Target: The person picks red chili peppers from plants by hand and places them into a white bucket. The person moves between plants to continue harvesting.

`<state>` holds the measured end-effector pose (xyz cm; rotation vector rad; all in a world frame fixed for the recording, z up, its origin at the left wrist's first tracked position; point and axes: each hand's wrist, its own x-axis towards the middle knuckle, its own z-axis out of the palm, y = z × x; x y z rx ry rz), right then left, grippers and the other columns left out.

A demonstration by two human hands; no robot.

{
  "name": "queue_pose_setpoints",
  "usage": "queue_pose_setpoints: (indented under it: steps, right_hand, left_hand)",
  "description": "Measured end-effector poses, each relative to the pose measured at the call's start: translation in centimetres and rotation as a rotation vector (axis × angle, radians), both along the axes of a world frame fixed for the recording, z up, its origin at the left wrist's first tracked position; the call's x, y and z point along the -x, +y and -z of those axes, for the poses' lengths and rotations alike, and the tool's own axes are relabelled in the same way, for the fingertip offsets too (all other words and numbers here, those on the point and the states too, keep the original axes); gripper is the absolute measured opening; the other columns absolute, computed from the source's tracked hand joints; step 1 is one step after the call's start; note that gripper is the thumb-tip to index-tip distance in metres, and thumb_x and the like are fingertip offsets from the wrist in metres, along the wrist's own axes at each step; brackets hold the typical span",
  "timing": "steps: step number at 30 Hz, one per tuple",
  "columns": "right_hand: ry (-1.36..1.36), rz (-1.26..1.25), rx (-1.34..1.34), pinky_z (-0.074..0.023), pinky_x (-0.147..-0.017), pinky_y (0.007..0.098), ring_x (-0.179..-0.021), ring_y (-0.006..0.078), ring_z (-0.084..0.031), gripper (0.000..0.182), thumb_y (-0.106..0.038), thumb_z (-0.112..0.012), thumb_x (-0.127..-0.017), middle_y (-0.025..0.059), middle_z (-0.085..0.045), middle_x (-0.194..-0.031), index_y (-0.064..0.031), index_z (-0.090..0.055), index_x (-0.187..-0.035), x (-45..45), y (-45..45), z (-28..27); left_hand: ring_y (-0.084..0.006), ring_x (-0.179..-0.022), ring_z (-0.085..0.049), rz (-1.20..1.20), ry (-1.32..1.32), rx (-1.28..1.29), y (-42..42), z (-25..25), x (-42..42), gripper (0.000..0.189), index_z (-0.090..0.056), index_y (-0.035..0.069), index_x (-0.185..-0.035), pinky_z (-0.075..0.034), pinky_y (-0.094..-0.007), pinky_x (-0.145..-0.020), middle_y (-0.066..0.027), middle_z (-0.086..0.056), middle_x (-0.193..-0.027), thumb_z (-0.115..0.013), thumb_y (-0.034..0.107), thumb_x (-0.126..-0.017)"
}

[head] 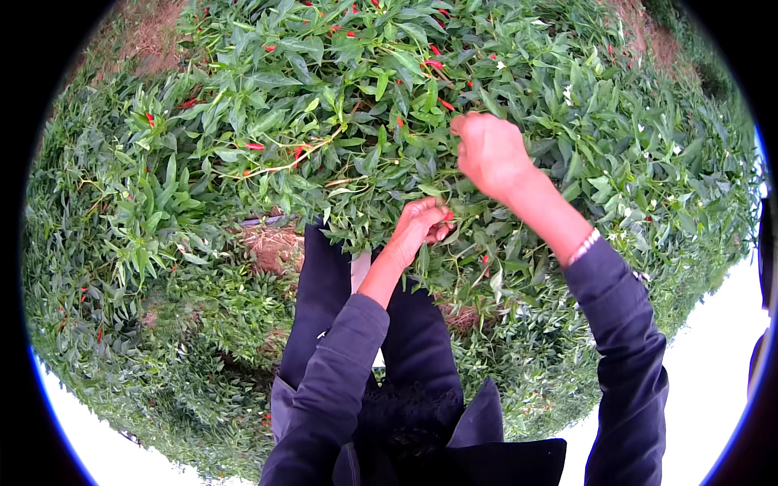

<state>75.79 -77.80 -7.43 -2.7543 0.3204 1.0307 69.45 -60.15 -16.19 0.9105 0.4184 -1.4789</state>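
Note:
My left hand (422, 223) is low over the chili plants, its fingers curled around a red chili pepper (448, 216) whose end shows at the fingertips. Higher and to the right, my right hand (489, 149) is bent over the leaves with its fingers curled; whether anything is between them cannot be seen. Just above it a red chili pepper (447, 104) hangs among the leaves, and another red chili (433, 64) is farther up. More red chilies (254, 146) show at the left beside a pale bare stem (304, 152).
Dense chili plants (176, 200) surround me, with small white flowers at the right. Bare soil with straw (273, 246) shows left of my dark trouser legs (319, 273). Part of a dark shape (764, 255) stands at the far right rim.

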Motion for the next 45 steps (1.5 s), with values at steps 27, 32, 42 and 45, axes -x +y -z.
queue_pose_setpoints:
  steps: [27,32,42,45]
  right_hand:
    - [-0.164,0.999,-0.272,-0.0470,-0.054,0.0396,-0.062,0.0290,-0.060,0.009,-0.006,-0.054,-0.080,0.0162,-0.064,-0.073,-0.0026,-0.062,-0.084,8.4,-3.5,15.9]
    - [0.140,1.446,-0.779,-0.0362,-0.038,0.0246,-0.043,0.0088,-0.044,0.016,-0.013,-0.059,-0.084,0.0030,-0.056,-0.061,-0.0001,-0.061,-0.075,5.5,-3.4,11.4]
    - [-0.231,0.775,-0.377,-0.0493,-0.059,0.0379,-0.066,0.0274,-0.063,0.024,-0.014,-0.046,-0.080,0.0140,-0.064,-0.073,-0.0038,-0.062,-0.095,-0.6,-1.9,8.8]
    - [-0.300,0.339,0.032,-0.0486,-0.072,0.0417,-0.080,0.0379,-0.061,0.023,-0.024,-0.051,-0.079,0.0201,-0.063,-0.081,-0.0039,-0.062,-0.077,-3.2,-2.1,10.4]
  left_hand:
    - [-0.0069,-0.054,-0.045,0.153,0.085,0.256,4.2,-1.0,-3.5,0.018,-0.052,0.007,-0.089,-0.031,-0.0182,-0.045,-0.0065,-0.059,-0.078,-0.055,0.024,-0.092]
    - [-0.0027,-0.055,-0.042,0.179,-0.112,0.242,6.6,-1.9,-5.8,0.027,-0.058,0.004,-0.094,-0.028,-0.0164,-0.046,0.0002,-0.056,-0.076,-0.060,0.030,-0.089]
    - [-0.0029,-0.052,-0.035,0.128,-0.242,-0.104,13.1,0.4,-9.0,0.022,-0.063,0.000,-0.105,-0.027,-0.0172,-0.047,0.0036,-0.051,-0.069,-0.052,0.013,-0.092]
    - [-0.0031,-0.051,-0.034,0.018,-0.215,-0.167,15.6,0.6,-9.6,0.022,-0.062,-0.001,-0.107,-0.025,-0.0170,-0.045,0.0026,-0.050,-0.068,-0.049,0.012,-0.093]
